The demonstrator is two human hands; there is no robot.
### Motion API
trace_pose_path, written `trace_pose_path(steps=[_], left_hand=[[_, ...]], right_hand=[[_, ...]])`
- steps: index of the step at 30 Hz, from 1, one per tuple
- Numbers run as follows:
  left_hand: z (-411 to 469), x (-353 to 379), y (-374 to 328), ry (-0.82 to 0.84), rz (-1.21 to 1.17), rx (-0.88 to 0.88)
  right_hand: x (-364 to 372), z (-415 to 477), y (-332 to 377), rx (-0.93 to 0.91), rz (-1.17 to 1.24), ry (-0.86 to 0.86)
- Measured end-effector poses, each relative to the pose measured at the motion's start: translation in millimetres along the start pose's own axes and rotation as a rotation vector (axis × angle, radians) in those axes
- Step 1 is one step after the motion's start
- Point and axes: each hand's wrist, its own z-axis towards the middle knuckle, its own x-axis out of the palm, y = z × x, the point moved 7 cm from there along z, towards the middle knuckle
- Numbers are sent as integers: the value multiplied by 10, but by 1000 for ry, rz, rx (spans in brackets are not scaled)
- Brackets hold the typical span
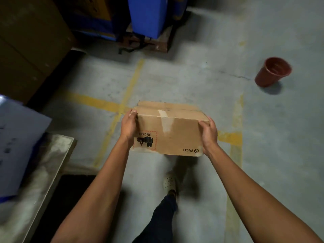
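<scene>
A brown cardboard box (pixel 172 132), taped shut and printed with "PICO" and a "UN 348" label, hangs above the concrete floor in the middle of the view. My left hand (pixel 128 126) grips its left end, with the fingers wrapped round the far edge. My right hand (pixel 208 134) grips its right end the same way. Both arms reach forward from the bottom of the frame. The box's underside and far face are hidden.
A red bucket (pixel 271 71) stands on the floor at the right. A metal table (pixel 43 172) with a blue-edged sheet (pixel 15 146) is at the left. Large brown cartons (pixel 29 42) and a blue container (pixel 149 14) on a pallet stand behind. My leg and shoe (pixel 169 184) show below the box.
</scene>
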Motion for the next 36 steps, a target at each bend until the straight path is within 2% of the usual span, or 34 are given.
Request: trace_pose_path(steps=[4,9,14,17,26,31,36], left_hand=[[-1054,-723,-133,-108,6,83],[-2396,-1704,33,-212,-12,134],[-3440,-2770,343,-419,-48,80],[-4022,-3381,537,-624,-108,20],[-5355,-5225,1131,-1040,-146,-12],[-5916,-5950,1730,-1156,-297,2],[-6141,-6161,2134,-1183,-379,70]], right_hand=[[44,-928,161,-126,3,42],[151,-2171,164,-280,6,113],[524,-3227,-98,-289,-37,242],[904,-3783,-251,-292,-110,338],[2420,-5312,-733,-333,-249,642],[3321,-6118,-1147,-379,-383,900],[3880,-6530,-1791,-373,-598,1083]])
